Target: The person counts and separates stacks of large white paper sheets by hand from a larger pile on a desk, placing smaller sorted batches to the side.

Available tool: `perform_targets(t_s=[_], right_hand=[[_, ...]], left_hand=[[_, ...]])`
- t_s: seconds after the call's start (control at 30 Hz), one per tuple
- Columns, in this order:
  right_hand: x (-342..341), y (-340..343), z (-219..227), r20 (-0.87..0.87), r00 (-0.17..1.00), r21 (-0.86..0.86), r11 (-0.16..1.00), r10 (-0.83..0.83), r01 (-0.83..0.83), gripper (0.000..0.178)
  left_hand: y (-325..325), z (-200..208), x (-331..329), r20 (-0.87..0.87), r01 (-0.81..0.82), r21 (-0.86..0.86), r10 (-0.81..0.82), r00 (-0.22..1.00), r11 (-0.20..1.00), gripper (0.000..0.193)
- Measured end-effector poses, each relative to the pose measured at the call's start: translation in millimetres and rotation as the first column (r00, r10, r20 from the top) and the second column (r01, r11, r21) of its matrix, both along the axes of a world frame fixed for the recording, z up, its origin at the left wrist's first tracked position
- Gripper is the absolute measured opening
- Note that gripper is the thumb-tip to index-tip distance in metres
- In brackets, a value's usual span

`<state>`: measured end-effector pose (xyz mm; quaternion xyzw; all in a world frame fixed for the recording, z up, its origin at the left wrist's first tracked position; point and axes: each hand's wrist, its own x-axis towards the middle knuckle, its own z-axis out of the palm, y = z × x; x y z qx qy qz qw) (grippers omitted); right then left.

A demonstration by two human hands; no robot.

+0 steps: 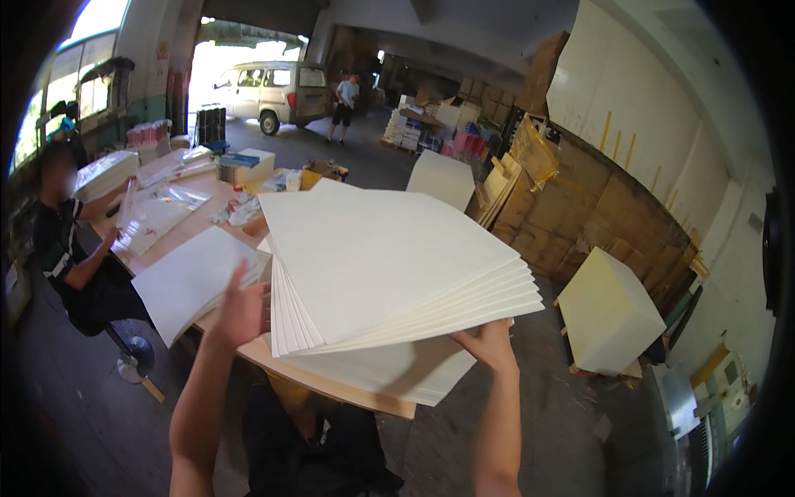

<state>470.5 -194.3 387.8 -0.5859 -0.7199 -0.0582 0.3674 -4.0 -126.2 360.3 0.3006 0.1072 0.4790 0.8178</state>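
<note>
White sheets [389, 265], fanned in a thick stack, sit between both hands above the table [364, 396]. From my end I see the right hand [493, 344] closed on their near right edge, most fingers hidden; the left hand [242, 311] is half-open at their left edge, how firmly I cannot tell. Pale wood shows below the grip; leftward, a seated person [62, 232]; rightward, a pale block [613, 311] on grey floor [546, 398]; beyond, a parked van [277, 89].
</note>
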Motion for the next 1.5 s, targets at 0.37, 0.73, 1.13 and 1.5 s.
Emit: perform_targets(t_s=[0.37,0.73,1.13,1.5], right_hand=[[56,12,-19,-0.459,0.858,-0.224,0.905,0.229,-0.361,0.107],[-112,30,62,-0.953,-0.187,0.291,0.888,0.238,-0.356,0.060],[-366,133,29,-0.984,-0.169,0.155,0.746,0.057,-0.648,0.042],[-584,189,-85,-0.931,-0.244,0.002,0.662,-0.273,-0.749,0.046]], left_hand=[[12,53,41,-0.347,-0.223,-0.025,0.200,0.916,0.975,0.037],[1,44,30,-0.372,-0.376,0.617,0.677,0.635,0.691,0.055],[-22,-21,-230,-0.244,-0.732,0.546,0.913,0.327,0.408,0.057],[-72,-118,-355,-0.535,-0.862,0.490,0.826,-0.178,0.131,0.059]])
